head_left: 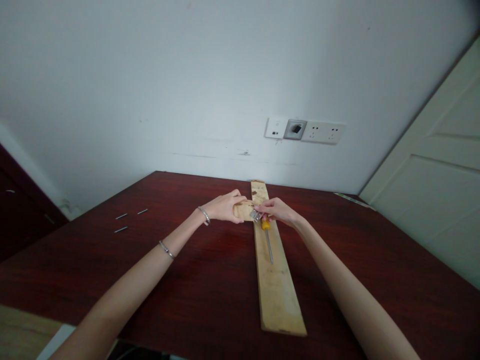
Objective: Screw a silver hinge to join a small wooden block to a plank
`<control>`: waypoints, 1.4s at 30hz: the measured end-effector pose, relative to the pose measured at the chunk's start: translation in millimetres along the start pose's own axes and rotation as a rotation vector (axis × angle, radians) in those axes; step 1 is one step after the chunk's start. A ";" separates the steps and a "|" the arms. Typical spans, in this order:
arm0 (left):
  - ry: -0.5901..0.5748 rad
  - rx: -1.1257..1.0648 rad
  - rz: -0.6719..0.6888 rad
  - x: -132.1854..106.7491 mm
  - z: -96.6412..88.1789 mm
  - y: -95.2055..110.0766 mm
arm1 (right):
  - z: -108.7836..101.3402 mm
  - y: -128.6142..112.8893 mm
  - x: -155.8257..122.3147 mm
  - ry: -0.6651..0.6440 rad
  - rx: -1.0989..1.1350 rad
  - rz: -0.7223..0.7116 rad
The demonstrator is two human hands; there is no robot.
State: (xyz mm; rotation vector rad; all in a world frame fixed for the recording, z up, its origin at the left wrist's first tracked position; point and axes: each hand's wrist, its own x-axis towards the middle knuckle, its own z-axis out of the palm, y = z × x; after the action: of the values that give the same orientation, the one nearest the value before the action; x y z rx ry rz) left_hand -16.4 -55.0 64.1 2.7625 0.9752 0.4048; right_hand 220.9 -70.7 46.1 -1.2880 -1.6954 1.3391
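My left hand is wrapped round a small pale wooden block beside the long wooden board. Between the thumb and fingers of my right hand is a small shiny metal piece, which looks like a bracket, close against the block's right end. A screwdriver with a yellow handle shows under the right hand, its shaft pointing towards me over the board. The fingers partly cover its handle, so whether they grip it or it just lies there is unclear.
Three thin metal pieces, like screws or nails, lie on the left of the dark red table. Behind the table stands a white wall with sockets. A thin strip lies at the far right edge, near a pale door.
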 end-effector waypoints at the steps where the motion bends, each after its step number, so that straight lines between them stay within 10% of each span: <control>1: 0.000 0.002 -0.004 0.0 0.4 -0.8 | 0.1 0.3 0.7 0.012 0.004 0.001; 22: 0.033 -0.067 0.040 1.8 2.2 -9.7 | 5.6 -8.6 1.2 0.062 0.239 -0.033; 42: -0.029 -0.083 0.058 -19.8 -37.3 1.0 | 25.9 -35.8 -7.8 0.115 0.378 -0.048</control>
State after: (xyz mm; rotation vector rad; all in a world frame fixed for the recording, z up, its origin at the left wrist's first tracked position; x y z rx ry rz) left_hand -42.3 -65.2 95.8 2.7194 0.8540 0.4031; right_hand 189.3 -87.5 73.2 -1.0753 -1.3094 1.4432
